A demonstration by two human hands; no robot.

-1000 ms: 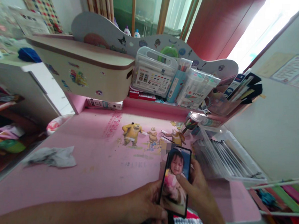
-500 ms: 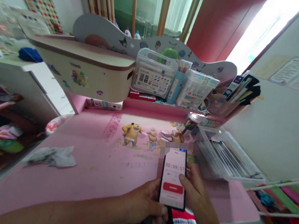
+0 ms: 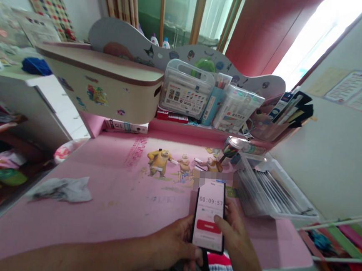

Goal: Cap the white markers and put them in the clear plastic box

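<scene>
A black-edged smartphone (image 3: 209,213) is held upright just in front of the pink desk's near edge. Its lit screen reads 00:09:57 above a red button. My left hand (image 3: 180,246) grips the phone's lower left corner, with the thumb along the bottom edge and the other fingers partly hidden. Around the right edge wraps my right hand (image 3: 234,227), its thumb over the screen just above the red button; its other fingers are mostly behind the phone. A crumpled grey-white cloth (image 3: 64,188) lies on the desk (image 3: 124,214) to the left.
A cream storage box (image 3: 109,88), a clear marker case (image 3: 187,90) and a pen case (image 3: 238,108) stand on the back shelf. To the right, a clear plastic bin (image 3: 276,193) holds upright papers, beside a jar of pencils (image 3: 231,150).
My right thumb has shifted very slightly to the left over the screen. The phone has barely moved, and both hands keep their grip.
</scene>
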